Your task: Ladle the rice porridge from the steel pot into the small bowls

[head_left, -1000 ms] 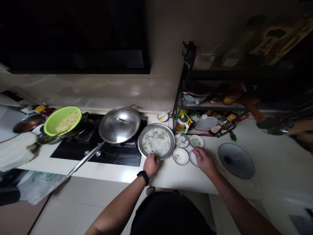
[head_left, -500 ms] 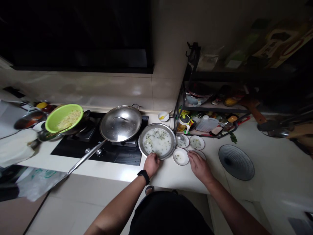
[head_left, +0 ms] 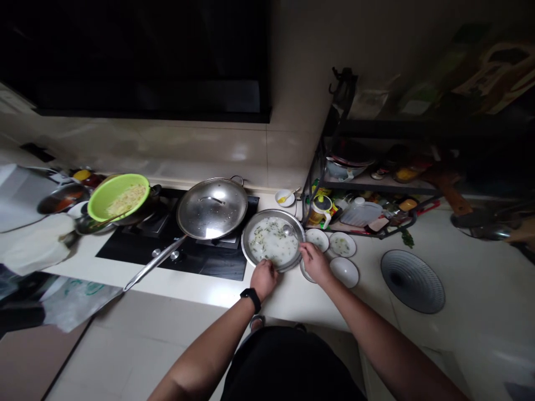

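Observation:
A round metal basin (head_left: pixel 246 252) on the counter holds a milky white liquid with green bits floating in it. My left hand (head_left: pixel 264 279) is closed on its near rim. My right hand (head_left: pixel 315 262), also closed, grips the thin handle of a spoon (head_left: pixel 287 229) whose bowl dips into the liquid at the basin's right side. Beneath my right hand a small white bowl (head_left: pixel 306 272) is mostly covered. Beside it stand a bowl with some of the liquid (head_left: pixel 318 238), another with green bits (head_left: pixel 342 244) and a plain white one (head_left: pixel 344 272).
Left of the basin, a lidded pan (head_left: pixel 212 209) sits on the black cooktop (head_left: pixel 167 256), its long handle jutting past the counter edge. Farther left is a green colander (head_left: pixel 97 203) of pale shreds. A condiment rack (head_left: pixel 376 186) and a large striped bowl (head_left: pixel 412 281) are at right.
My right hand has moved left with the spoon, from above the small bowls to the basin. My left hand keeps its place at the rim. The view has shifted slightly.

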Demonstrator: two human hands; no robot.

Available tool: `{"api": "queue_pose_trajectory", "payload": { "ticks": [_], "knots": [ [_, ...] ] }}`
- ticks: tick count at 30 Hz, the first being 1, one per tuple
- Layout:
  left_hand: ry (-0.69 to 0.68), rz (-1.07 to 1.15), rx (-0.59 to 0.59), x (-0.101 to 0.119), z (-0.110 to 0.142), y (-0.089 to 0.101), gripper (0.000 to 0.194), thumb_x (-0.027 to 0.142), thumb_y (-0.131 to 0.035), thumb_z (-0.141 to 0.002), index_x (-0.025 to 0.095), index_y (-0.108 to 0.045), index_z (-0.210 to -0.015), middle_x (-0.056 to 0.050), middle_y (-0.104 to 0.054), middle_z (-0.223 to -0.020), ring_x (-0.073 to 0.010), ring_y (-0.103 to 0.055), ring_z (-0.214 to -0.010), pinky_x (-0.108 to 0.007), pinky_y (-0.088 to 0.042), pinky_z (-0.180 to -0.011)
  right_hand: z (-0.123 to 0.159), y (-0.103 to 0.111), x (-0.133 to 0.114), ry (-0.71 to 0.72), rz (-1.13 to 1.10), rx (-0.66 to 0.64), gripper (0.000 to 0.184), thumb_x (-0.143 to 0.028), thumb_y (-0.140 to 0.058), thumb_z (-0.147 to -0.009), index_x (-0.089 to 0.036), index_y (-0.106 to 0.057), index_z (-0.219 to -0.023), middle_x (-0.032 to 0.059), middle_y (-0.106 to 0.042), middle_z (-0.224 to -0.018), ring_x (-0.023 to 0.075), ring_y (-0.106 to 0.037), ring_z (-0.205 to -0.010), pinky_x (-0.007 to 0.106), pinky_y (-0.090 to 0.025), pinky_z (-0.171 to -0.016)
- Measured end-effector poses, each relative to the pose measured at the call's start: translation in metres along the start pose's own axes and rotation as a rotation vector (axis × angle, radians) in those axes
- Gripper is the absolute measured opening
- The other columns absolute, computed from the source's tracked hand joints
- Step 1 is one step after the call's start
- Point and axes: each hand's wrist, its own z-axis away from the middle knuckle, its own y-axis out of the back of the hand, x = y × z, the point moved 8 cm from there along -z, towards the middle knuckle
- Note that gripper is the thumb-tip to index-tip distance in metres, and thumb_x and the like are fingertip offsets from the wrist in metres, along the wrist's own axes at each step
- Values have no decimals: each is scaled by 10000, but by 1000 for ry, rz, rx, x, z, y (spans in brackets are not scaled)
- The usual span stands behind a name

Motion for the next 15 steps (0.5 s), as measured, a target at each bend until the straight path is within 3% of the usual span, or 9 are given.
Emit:
{"api": "queue_pose_trajectory", "payload": {
  "ticks": [3,7,15],
  "knots": [
    [-3,4,1,0,0,0,60,133,-591,-828,192,-583,-823,-101,-635,-927,-238,-617,-899,-353,-483,-846,-6,-13,18,-203,-236,23,297,-532,-592,-877,-259,-654,-975,61,-762,-864,258,-735,-884,441,-583,-872],
    [-7,-1,-6,1,1,2,45,149,-583,-842,191,-582,-825,-102,-633,-924,-237,-619,-897,-347,-484,-844,-7,-14,36,-421,-574,180,410,-610,-693,-788,-230,-611,-920,34,-734,-716,257,-761,-750,437,-628,-773],
    [-13,-24,-10,3,1,2,62,132,-563,-847,190,-579,-835,-101,-637,-923,-235,-618,-907,-344,-481,-862,3,6,34,-526,-796,232,456,-548,-813,-730,-197,-593,-921,59,-755,-733,275,-783,-763,432,-657,-793]
  ]
}}
